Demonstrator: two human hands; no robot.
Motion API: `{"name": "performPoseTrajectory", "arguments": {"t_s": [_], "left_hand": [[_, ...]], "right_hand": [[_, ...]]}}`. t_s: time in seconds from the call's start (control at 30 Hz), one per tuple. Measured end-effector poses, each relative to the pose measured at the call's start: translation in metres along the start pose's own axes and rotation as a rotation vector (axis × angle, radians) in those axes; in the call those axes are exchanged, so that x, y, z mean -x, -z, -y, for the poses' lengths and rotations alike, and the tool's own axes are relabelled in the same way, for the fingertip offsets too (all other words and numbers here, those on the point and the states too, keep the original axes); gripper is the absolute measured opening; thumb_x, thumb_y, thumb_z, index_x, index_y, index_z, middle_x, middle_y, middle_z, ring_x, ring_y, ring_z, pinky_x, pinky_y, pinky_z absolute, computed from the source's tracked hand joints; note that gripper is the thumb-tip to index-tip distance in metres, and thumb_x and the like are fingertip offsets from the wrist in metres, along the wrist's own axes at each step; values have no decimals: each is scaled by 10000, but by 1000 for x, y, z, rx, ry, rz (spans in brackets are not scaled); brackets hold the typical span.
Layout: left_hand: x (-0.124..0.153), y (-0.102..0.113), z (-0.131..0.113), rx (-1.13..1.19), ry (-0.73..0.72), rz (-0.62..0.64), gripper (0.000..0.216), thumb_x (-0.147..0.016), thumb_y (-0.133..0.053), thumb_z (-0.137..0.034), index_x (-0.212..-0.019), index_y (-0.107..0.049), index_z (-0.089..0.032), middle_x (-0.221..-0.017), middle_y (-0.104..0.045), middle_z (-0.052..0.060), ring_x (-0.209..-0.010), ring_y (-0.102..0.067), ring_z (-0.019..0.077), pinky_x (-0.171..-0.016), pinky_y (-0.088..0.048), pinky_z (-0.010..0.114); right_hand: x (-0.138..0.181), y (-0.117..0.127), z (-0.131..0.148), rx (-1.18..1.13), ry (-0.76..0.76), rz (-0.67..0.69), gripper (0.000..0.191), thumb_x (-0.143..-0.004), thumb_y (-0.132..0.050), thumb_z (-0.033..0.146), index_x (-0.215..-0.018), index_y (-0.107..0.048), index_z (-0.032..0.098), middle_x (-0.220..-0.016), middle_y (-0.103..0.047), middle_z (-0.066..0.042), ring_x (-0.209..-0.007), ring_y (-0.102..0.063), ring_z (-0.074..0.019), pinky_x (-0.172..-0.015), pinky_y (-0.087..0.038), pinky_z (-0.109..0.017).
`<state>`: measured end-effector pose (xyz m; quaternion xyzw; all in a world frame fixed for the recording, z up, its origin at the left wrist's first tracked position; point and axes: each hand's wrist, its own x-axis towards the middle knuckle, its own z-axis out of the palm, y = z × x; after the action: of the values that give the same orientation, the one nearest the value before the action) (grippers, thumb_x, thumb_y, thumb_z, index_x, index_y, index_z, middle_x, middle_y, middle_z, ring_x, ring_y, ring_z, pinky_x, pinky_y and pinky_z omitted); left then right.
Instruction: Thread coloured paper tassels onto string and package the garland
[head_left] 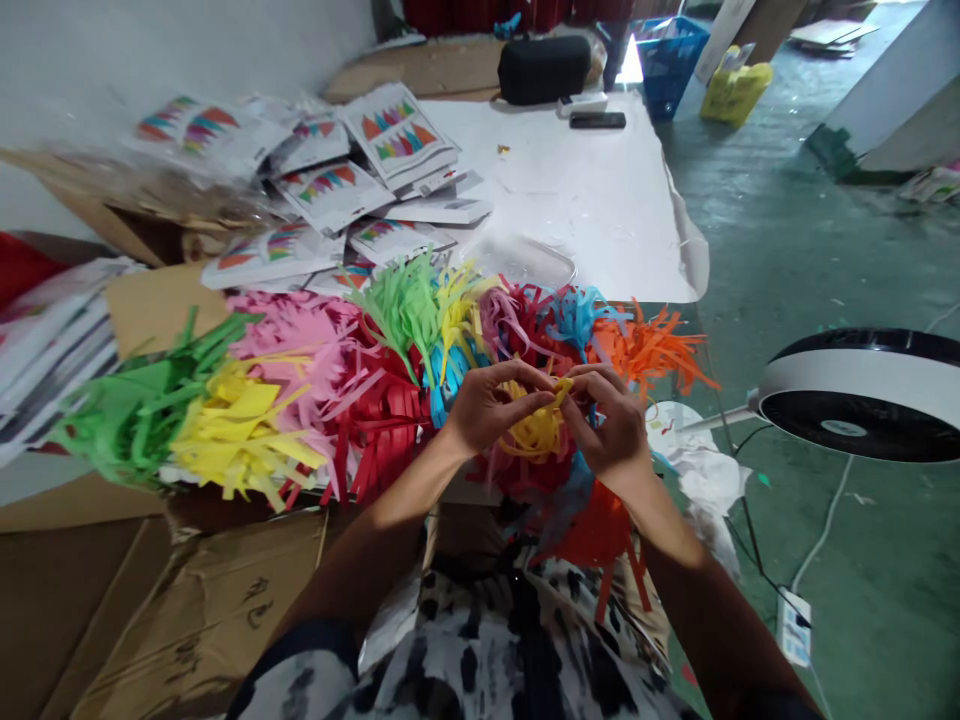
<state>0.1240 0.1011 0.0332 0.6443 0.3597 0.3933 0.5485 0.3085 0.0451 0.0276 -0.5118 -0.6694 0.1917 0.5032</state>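
Observation:
My left hand (484, 405) and my right hand (611, 425) meet over my lap, both with fingers closed on a yellow fringed paper strip (536, 428), which curls between them. Under my hands hangs a bundle of red, blue and orange fringed paper (589, 525). Spread in front of me lies a row of fringed paper piles (300, 390): green, yellow, pink, red, lime, blue and orange.
Printed packets (334, 185) with coloured triangle pictures are heaped on the white table (592, 200). A black case (544, 68) and a phone (597, 120) lie at its far end. A floor fan (862, 395) stands at the right. Brown cardboard (202, 600) lies at the lower left.

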Motion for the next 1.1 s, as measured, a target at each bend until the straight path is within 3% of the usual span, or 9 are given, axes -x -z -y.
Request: {"name": "performPoseTrajectory", "arguments": {"t_s": [0.2, 0.37, 0.57, 0.73, 0.83, 0.9, 1.0, 1.1], "left_hand": [[-1, 0, -2, 6, -9, -7, 341, -791, -900, -434, -984, -782, -179, -957, -805, 72, -830, -736, 169, -591, -524, 201], [-1, -1, 1, -49, -25, -26, 295, -850, -847, -456, -971, -793, -192, -940, -806, 65, -811, -736, 169, -595, -521, 215], [1, -5, -1, -269, -168, -44, 236, -995, -678, -430, -978, -726, -199, -889, -777, 31, -766, -722, 144, -662, -523, 232], [0, -8, -8, -533, -322, -34, 193, -1069, -552, -385, -1043, -643, -217, -840, -766, 17, -731, -727, 144, -652, -475, 234], [-2, -8, -14, -667, -398, 1, 204, -1075, -544, -390, -1013, -640, -220, -855, -775, 29, -757, -739, 161, -648, -450, 244], [-4, -8, -18, -610, -374, 20, 202, -1076, -552, -395, -1010, -624, -219, -804, -758, 12, -721, -729, 148, -643, -452, 238], [-7, -9, -22, -409, -302, 6, 208, -1072, -570, -413, -1019, -603, -214, -756, -721, -12, -674, -702, 125, -654, -482, 232], [-6, -13, -19, -264, -253, -38, 239, -1031, -640, -448, -1073, -602, -215, -923, -743, 26, -779, -709, 134, -692, -503, 241]], "right_hand": [[1, 1, -1, -20, -19, 23, 107, -1003, -622, 268, -911, -654, 224, -1032, -675, -69, -770, -630, -154, -663, -521, -311], [1, 0, -2, -21, -7, 4, 96, -996, -636, 271, -918, -670, 226, -1037, -694, -77, -800, -652, -169, -688, -537, -321], [3, -2, 0, -113, -114, 16, 116, -993, -643, 335, -948, -649, 228, -981, -708, -64, -723, -646, -151, -673, -531, -312], [6, -3, 1, -386, -285, 48, 319, -997, -672, 425, -1260, -572, 273, -1086, -715, -31, -654, -631, -114, -572, -478, -264], [6, -2, 0, -320, -304, 28, 271, -965, -726, 452, -1132, -670, 246, -863, -705, 3, -596, -593, -113, -532, -432, -257], [5, -2, -1, -321, -315, 2, 240, -951, -745, 464, -990, -700, 231, -729, -661, 19, -558, -562, -112, -506, -404, -254], [6, -2, -1, -399, -320, -10, 259, -962, -729, 489, -944, -703, 232, -725, -659, 14, -538, -543, -111, -491, -413, -258], [6, -3, -1, -429, -316, -33, 219, -965, -734, 466, -954, -715, 248, -689, -632, 25, -506, -505, -109, -473, -404, -263]]}}
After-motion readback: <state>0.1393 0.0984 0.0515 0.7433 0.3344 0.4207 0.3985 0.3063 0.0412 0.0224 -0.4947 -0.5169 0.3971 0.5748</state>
